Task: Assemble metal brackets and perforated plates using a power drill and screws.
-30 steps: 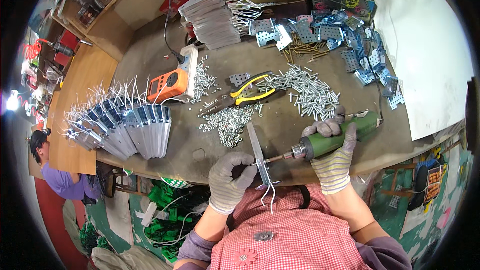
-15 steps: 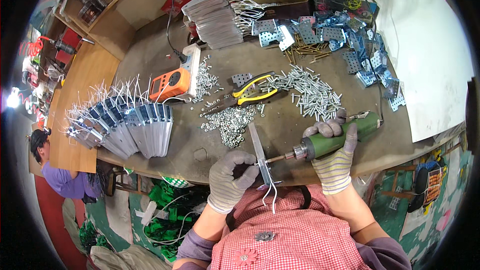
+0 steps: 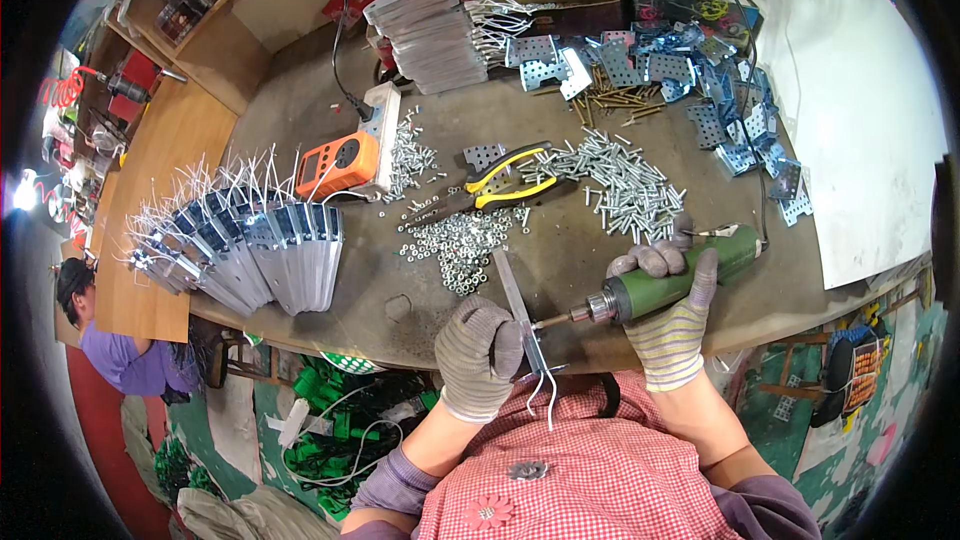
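Note:
My right hand (image 3: 672, 325), in a striped work glove, is wrapped round a green electric screwdriver (image 3: 690, 275). Its metal chuck and bit point left, and the tip meets the side of a slim metal strip (image 3: 514, 298) with two white wires at its near end. Gloved as well, my left hand (image 3: 478, 358) is closed against the strip's left side near the wires. Its fingertips and whatever small part they may pinch are hidden. Beyond the strip lie a pile of nuts (image 3: 460, 255), yellow-and-black pliers (image 3: 505, 180) and a heap of screws (image 3: 635, 185).
Wired metal strips stand in a row (image 3: 255, 250) at left and a stack (image 3: 430, 35) at the back. An orange meter (image 3: 340, 165) sits by a white power strip (image 3: 383, 130). Perforated brackets (image 3: 690, 70) lie far right. The tool's cord (image 3: 762, 180) hangs at right. Another person (image 3: 130, 350) sits far left.
My left hand has shifted slightly right and its fingers have curled in, closing the gap between thumb and forefinger beside the strip. The right hand and screwdriver stay nearly in place.

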A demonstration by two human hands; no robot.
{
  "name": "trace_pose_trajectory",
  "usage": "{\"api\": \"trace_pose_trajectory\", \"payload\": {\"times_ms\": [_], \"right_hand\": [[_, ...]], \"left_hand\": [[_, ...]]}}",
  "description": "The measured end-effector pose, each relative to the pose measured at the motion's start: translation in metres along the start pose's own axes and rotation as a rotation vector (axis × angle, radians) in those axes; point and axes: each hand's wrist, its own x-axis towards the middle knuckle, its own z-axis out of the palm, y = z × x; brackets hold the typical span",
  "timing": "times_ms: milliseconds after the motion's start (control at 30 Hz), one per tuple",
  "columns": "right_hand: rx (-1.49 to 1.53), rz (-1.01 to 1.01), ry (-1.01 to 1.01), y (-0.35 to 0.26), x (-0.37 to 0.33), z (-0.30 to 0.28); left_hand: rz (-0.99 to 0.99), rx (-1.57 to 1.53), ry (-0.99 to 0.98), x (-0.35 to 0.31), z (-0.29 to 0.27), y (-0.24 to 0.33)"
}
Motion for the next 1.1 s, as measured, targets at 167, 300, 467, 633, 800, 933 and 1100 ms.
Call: {"api": "trace_pose_trajectory", "payload": {"times_ms": [167, 300, 467, 633, 800, 933, 1100], "right_hand": [[0.004, 0.041, -0.03, -0.001, 0.003, -0.006], [-0.017, 0.035, 0.041, 0.001, 0.003, 0.0], [0.02, 0.03, -0.024, -0.001, 0.003, -0.003], [-0.013, 0.013, 0.003, -0.002, 0.006, -0.005], [0.012, 0.021, 0.0, -0.001, 0.005, -0.003], [0.031, 0.002, 0.019, -0.003, 0.004, -0.008], [-0.116, 0.004, 0.008, -0.027, 0.009, 0.003]], "left_hand": [[-0.047, 0.007, -0.128, -0.001, 0.001, -0.001], [-0.03, -0.046, -0.165, 0.002, 0.0, -0.002], [0.007, -0.042, -0.185, 0.001, 0.002, -0.007], [0.009, -0.087, -0.178, 0.0, 0.006, -0.01], [-0.122, -0.186, -0.278, 0.011, -0.01, -0.011], [0.005, 0.038, -0.543, 0.055, -0.032, -0.006], [0.37, 0.217, -0.461, 0.049, -0.035, -0.019]]}}
